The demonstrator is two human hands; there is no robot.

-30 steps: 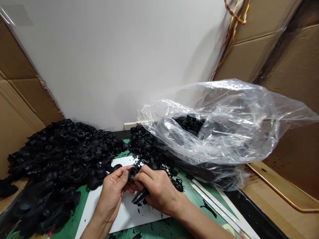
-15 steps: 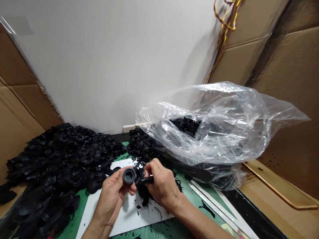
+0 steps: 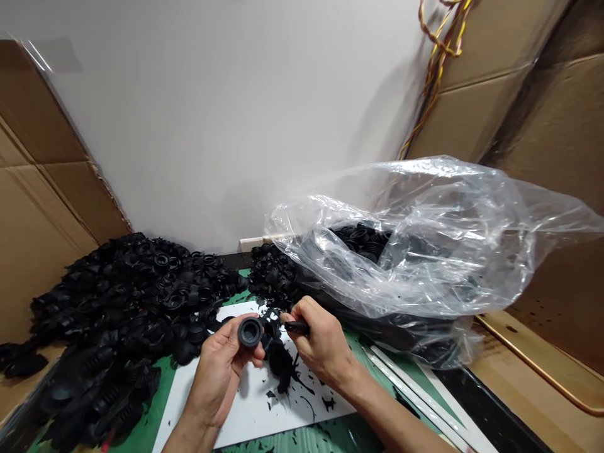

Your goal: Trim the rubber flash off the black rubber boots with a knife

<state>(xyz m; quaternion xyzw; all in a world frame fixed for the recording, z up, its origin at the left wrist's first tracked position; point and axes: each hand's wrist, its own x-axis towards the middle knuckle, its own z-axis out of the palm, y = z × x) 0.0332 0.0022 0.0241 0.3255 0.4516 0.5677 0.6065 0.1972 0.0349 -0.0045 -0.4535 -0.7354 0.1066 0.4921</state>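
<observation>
My left hand grips a round black rubber bellows between thumb and fingers, its ringed open end turned up towards me. In my right hand, the fingers are closed round a slim black handle; I cannot make out the tool's tip. The right hand is just to the right of the bellows, apart from it. Beneath both hands lies a white sheet, strewn with black rubber trimmings.
A large heap of black rubber parts covers the left side of the green mat. A clear plastic bag with similar parts stands at the right. White strips lie near my right forearm. Cardboard flanks both sides.
My right hand has moved a little to the right, away from the bellows, with the black-handled tool in it. My left hand still holds the bellows. The view has shifted slightly.
</observation>
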